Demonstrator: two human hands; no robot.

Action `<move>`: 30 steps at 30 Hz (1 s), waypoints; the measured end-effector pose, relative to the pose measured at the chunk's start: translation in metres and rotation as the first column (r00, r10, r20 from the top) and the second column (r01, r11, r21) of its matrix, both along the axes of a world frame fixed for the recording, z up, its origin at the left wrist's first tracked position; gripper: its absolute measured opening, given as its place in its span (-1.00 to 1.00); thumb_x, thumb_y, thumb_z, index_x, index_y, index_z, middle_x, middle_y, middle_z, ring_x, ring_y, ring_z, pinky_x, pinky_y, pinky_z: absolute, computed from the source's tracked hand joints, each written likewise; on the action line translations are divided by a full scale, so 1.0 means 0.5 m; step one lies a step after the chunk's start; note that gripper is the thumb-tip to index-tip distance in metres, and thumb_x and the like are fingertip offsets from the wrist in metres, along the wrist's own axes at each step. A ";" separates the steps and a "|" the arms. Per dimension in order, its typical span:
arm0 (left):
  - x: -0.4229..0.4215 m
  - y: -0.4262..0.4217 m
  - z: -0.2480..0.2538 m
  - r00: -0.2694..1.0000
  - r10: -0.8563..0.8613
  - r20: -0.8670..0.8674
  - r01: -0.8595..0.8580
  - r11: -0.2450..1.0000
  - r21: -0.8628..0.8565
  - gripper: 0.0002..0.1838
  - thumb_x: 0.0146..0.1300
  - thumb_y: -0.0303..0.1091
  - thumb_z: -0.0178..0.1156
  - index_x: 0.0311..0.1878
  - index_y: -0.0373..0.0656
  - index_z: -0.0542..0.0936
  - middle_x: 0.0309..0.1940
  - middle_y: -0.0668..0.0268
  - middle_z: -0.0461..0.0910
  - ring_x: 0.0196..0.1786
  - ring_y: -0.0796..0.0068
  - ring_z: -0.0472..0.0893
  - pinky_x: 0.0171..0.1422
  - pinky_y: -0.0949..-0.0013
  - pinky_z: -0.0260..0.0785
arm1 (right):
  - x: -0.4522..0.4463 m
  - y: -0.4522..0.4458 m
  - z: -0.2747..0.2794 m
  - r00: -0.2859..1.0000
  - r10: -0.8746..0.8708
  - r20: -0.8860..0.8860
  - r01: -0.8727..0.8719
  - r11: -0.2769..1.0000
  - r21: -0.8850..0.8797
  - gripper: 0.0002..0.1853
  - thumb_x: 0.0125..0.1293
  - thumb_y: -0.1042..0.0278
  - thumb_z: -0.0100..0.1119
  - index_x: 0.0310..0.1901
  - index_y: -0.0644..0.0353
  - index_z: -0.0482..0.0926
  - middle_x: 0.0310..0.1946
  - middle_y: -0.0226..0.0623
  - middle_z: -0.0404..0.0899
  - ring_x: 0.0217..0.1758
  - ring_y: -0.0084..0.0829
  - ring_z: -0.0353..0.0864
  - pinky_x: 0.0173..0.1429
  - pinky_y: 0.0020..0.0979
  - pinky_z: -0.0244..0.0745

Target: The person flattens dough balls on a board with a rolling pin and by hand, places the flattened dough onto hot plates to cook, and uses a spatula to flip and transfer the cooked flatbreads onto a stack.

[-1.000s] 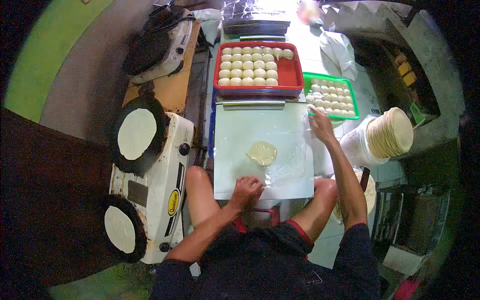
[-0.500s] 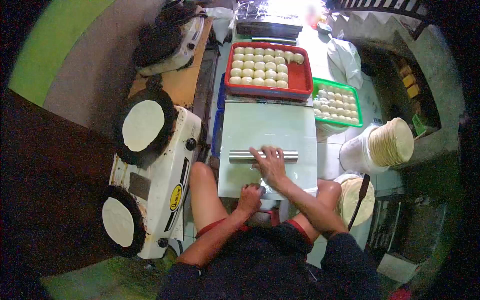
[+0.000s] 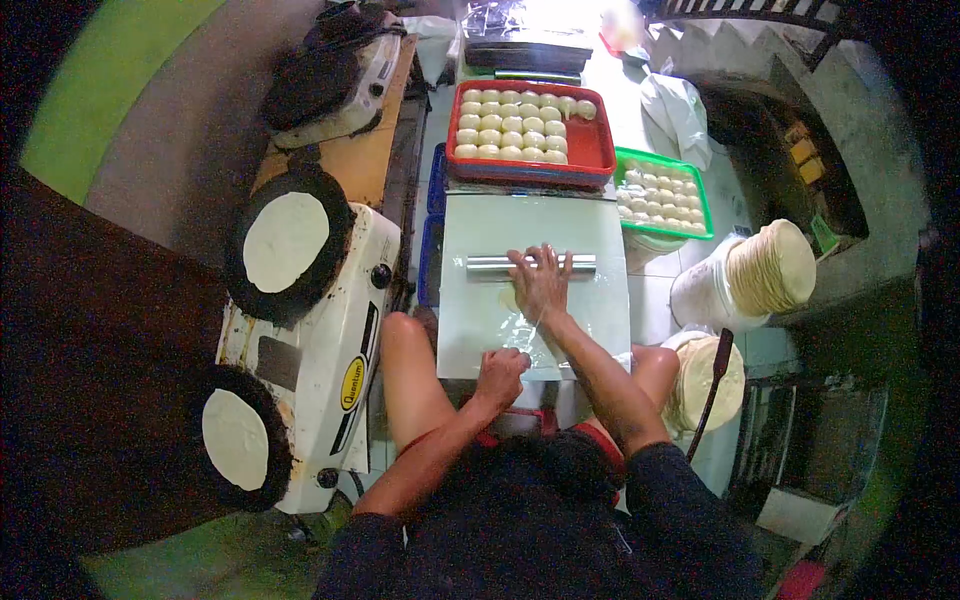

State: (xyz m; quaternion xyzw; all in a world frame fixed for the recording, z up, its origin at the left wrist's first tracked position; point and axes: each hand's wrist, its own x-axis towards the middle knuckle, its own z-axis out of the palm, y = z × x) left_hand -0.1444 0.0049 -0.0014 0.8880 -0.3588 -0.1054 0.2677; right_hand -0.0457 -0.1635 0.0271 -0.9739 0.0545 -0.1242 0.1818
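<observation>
My right hand [image 3: 541,285] lies over a shiny metal rolling pin [image 3: 487,264], its fingers bent across the middle of the bar. The pin rests crosswise on a pale smooth board [image 3: 470,225] in front of me. Just on my side of the pin, a small pale yellowish patch, seemingly dough [image 3: 508,300], shows beside my right wrist. Glossy, wrinkled reflections near it look like clear plastic film [image 3: 522,335]. At the board's near edge, my left hand [image 3: 502,375] is closed; what its fingers hold, if anything, is hidden.
Beyond the board stands a red tray [image 3: 600,170] of dough balls, with a green tray [image 3: 708,215] of more to its right. A white double stove [image 3: 375,240] at left carries flatbreads [image 3: 287,242] on dark pans. Stacked flatbreads [image 3: 785,265] and a dark-handled tool [image 3: 718,360] are at right.
My right hand and the rolling pin have moved away from me across the board, baring the small pale patch. My left hand stays closed at the near edge. The whole view has shifted slightly.
</observation>
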 end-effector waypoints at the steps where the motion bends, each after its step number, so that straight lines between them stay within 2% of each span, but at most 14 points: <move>1: 0.005 -0.001 0.004 1.000 -0.006 -0.010 0.006 1.000 0.016 -0.80 0.00 -0.56 0.18 -0.29 -0.05 0.64 -0.28 0.24 0.60 -0.04 0.13 0.60 0.09 0.02 0.32 | 0.004 -0.002 0.004 0.999 -0.044 -0.008 0.044 0.999 0.009 -0.63 0.38 0.13 0.19 0.21 -0.25 0.61 0.42 -0.14 0.26 0.58 -0.04 0.08 0.60 0.29 -0.28; 3: 0.012 0.002 0.001 0.998 0.008 0.056 -0.008 1.000 -0.007 -0.77 -0.04 -0.57 0.21 -0.30 -0.03 0.63 -0.28 0.25 0.60 -0.06 0.15 0.61 0.08 0.05 0.33 | 0.007 -0.007 0.010 0.996 -0.087 -0.010 0.087 0.985 0.150 -0.66 0.33 0.15 0.23 0.14 -0.19 0.67 0.56 -0.10 0.07 0.65 0.02 -0.04 0.60 0.35 -0.23; 6: 0.009 -0.003 -0.003 0.999 0.027 0.027 -0.028 1.000 0.014 -0.77 -0.04 -0.57 0.21 -0.29 -0.03 0.63 -0.27 0.27 0.61 -0.07 0.16 0.61 0.07 0.06 0.33 | -0.017 -0.026 -0.010 0.999 0.026 0.033 -0.037 0.919 0.393 -0.56 0.28 0.20 0.25 0.22 -0.17 0.64 0.62 -0.11 -0.04 0.62 0.07 0.03 0.54 0.40 -0.07; 10: 0.013 0.002 0.005 1.000 0.013 0.014 -0.013 1.000 -0.015 -0.78 -0.01 -0.54 0.22 -0.26 -0.02 0.64 -0.29 0.26 0.62 -0.09 0.16 0.60 0.05 0.05 0.33 | -0.025 -0.007 -0.002 0.988 0.041 -0.147 -0.036 0.999 0.035 -0.57 0.38 0.22 0.12 0.28 -0.14 0.59 0.59 -0.09 0.06 0.61 0.09 0.09 0.58 0.36 -0.17; 13: 0.008 0.004 -0.008 0.997 0.003 0.074 -0.003 1.000 0.008 -0.81 0.02 -0.51 0.22 -0.27 -0.02 0.65 -0.32 0.25 0.63 -0.10 0.15 0.61 0.03 0.03 0.32 | -0.045 0.012 -0.005 0.991 -0.107 -0.081 0.106 0.994 -0.009 -0.57 0.39 0.19 0.10 0.28 -0.11 0.59 0.59 0.09 -0.05 0.67 0.15 -0.16 0.62 0.29 -0.21; 16: 0.016 0.000 -0.016 1.000 0.006 0.009 -0.005 1.000 -0.029 -0.82 0.03 -0.51 0.24 -0.28 -0.03 0.66 -0.31 0.25 0.63 -0.10 0.15 0.61 0.03 0.03 0.32 | -0.036 0.008 -0.008 0.985 -0.165 0.055 0.150 0.965 0.216 -0.50 0.39 0.24 0.12 0.37 -0.17 0.50 0.59 0.22 -0.15 0.66 0.19 -0.11 0.59 0.20 0.00; 17: 0.015 -0.003 -0.005 1.000 0.012 -0.008 -0.011 1.000 0.027 -0.84 0.03 -0.48 0.27 -0.29 -0.02 0.67 -0.29 0.25 0.64 -0.09 0.16 0.61 0.04 0.05 0.31 | -0.033 0.014 -0.013 0.985 -0.174 -0.018 0.175 0.976 0.127 -0.40 0.39 0.25 0.12 0.47 -0.17 0.36 0.54 0.18 0.04 0.53 0.15 0.22 0.46 0.10 0.28; 20: 0.026 0.003 -0.004 0.996 -0.044 0.073 0.038 0.996 0.084 -0.78 -0.08 -0.29 0.38 -0.28 0.02 0.73 -0.25 0.23 0.71 -0.17 0.10 0.66 -0.11 -0.01 0.43 | -0.030 0.024 0.054 0.955 -0.156 -0.253 0.166 0.986 0.021 -0.32 0.40 0.29 0.09 0.54 -0.17 0.22 0.38 0.07 0.35 0.24 0.03 0.55 0.28 0.05 0.45; 21: 0.032 0.007 -0.030 0.997 -0.055 0.055 0.051 0.997 0.063 -0.73 -0.11 -0.30 0.41 -0.24 0.03 0.71 -0.28 0.27 0.68 -0.15 0.11 0.65 -0.08 -0.01 0.39 | -0.022 0.022 0.018 0.975 -0.212 -0.070 0.210 0.977 -0.025 -0.53 0.44 0.23 0.04 0.36 -0.01 0.47 0.15 -0.11 0.57 0.00 -0.12 0.64 0.31 0.08 0.38; 24: 0.029 0.012 -0.024 0.994 -0.077 0.076 0.075 0.997 0.028 -0.66 -0.16 -0.32 0.41 -0.21 0.01 0.66 -0.27 0.29 0.65 -0.09 0.12 0.62 -0.02 0.00 0.35 | 0.003 -0.001 0.003 0.972 -0.233 0.014 0.233 0.972 0.015 -0.68 0.46 0.19 -0.02 0.03 0.13 0.65 0.04 -0.16 0.62 0.00 -0.14 0.63 0.45 0.16 0.19; 25: 0.028 0.015 -0.023 0.995 -0.071 0.076 0.069 0.997 0.018 -0.66 -0.16 -0.34 0.40 -0.20 0.00 0.65 -0.26 0.29 0.65 -0.07 0.13 0.62 0.00 0.00 0.34 | 0.012 -0.006 0.003 0.967 -0.255 0.003 0.253 0.962 0.098 -0.73 0.39 0.20 0.04 -0.25 0.18 0.68 0.09 -0.11 0.63 0.20 -0.08 0.57 0.55 0.21 -0.04; 28: 0.021 0.014 -0.013 0.998 -0.047 0.030 0.046 0.999 0.025 -0.64 -0.14 -0.40 0.38 -0.17 -0.03 0.62 -0.19 0.27 0.64 0.01 0.16 0.60 0.11 0.01 0.31 | 0.030 -0.012 0.003 0.915 -0.339 0.219 0.351 0.936 -0.017 -0.75 0.28 0.24 0.10 -0.19 0.18 0.70 0.29 0.00 0.51 0.50 -0.01 0.31 0.59 0.26 -0.16; 29: 0.024 0.013 -0.006 0.999 -0.042 -0.014 0.043 0.997 0.058 -0.63 -0.13 -0.45 0.38 -0.15 -0.05 0.62 -0.13 0.26 0.64 0.05 0.16 0.60 0.18 0.01 0.30 | 0.034 -0.023 0.006 0.942 -0.324 0.087 0.315 0.943 0.105 -0.66 0.17 0.23 0.18 -0.09 0.21 0.72 0.52 0.16 0.15 0.66 0.08 -0.06 0.61 0.32 -0.28; 30: 0.026 0.012 -0.004 0.998 -0.038 -0.053 0.043 0.995 0.091 -0.61 -0.11 -0.49 0.38 -0.12 -0.07 0.62 -0.08 0.24 0.64 0.09 0.17 0.60 0.25 0.01 0.28 | 0.038 -0.026 0.005 0.941 -0.326 0.088 0.311 0.938 0.151 -0.60 0.15 0.22 0.19 -0.02 0.23 0.70 0.55 0.20 0.03 0.66 0.12 -0.10 0.61 0.31 -0.28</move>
